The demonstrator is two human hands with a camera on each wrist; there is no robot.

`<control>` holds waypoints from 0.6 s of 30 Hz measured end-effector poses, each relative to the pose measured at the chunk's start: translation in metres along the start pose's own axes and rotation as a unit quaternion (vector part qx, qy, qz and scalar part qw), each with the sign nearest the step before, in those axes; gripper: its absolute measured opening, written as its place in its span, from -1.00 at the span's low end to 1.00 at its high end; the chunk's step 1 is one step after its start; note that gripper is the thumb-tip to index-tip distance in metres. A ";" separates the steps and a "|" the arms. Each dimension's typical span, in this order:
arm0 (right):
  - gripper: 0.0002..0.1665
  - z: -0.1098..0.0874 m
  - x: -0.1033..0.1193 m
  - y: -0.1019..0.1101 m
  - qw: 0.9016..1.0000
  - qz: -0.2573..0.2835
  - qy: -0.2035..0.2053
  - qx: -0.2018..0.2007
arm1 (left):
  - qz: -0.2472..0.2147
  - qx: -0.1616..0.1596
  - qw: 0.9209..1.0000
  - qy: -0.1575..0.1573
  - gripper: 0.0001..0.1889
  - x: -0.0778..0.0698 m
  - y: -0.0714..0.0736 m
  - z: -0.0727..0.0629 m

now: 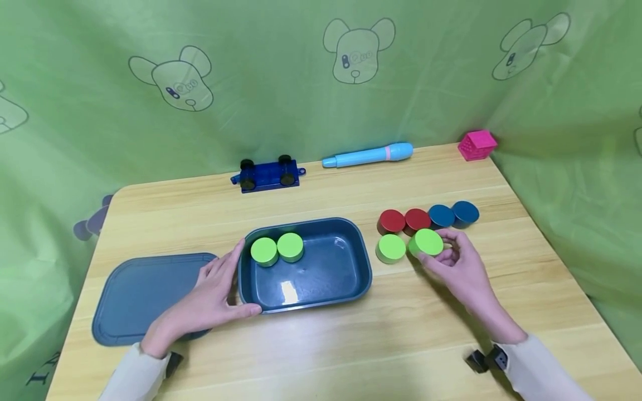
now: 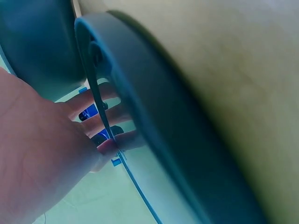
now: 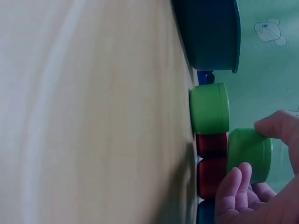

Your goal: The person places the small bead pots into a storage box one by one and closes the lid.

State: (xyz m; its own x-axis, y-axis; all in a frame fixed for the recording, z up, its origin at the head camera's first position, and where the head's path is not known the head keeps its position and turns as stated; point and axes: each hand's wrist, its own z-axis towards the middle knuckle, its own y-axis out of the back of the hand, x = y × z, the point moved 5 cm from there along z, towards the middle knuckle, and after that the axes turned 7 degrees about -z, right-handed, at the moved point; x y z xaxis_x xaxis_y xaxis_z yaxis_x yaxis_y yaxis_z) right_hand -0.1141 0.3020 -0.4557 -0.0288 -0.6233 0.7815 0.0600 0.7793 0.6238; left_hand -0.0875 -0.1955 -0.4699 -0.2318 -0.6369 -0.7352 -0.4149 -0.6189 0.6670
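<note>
Between thumb and fingers, my right hand pinches a short green cylinder; the right wrist view shows this green cylinder raised off the tabletop. Just left of it a second green cylinder stands on the table. My left hand lies with extended fingers along the left end of a dark blue box, thumb at its near corner. Inside the box, a green cylinder and another green cylinder sit side by side at the back left. In the left wrist view the box wall fills the foreground.
Two red cylinders and two blue cylinders form a row behind the right hand. A dark blue lid lies at left, partly under the left hand. Along the back are a blue wheeled toy chassis, a light-blue pen-shaped toy and a pink holder.
</note>
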 end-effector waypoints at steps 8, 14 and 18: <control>-0.33 -0.003 0.029 -0.003 0.999 0.032 0.036 -0.004 | -0.005 0.000 1.000 -0.001 0.39 -0.002 -0.003 -0.001; -0.38 0.006 0.050 -0.016 0.997 0.014 0.082 -0.008 | -0.004 -0.003 1.000 -0.005 0.38 -0.003 0.000 0.000; -0.40 0.014 0.066 -0.026 0.993 -0.003 0.115 -0.006 | -0.001 -0.004 1.000 -0.009 0.38 -0.003 0.001 0.000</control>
State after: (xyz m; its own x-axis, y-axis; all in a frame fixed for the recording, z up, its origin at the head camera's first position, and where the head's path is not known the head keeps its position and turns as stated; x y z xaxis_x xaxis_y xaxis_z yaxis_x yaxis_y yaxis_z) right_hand -0.1310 0.2417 -0.4206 0.1997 -0.6269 0.7531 0.0732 0.7760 0.6265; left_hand -0.0872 -0.1940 -0.4675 -0.2466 -0.6278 -0.7383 -0.4083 -0.6236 0.6667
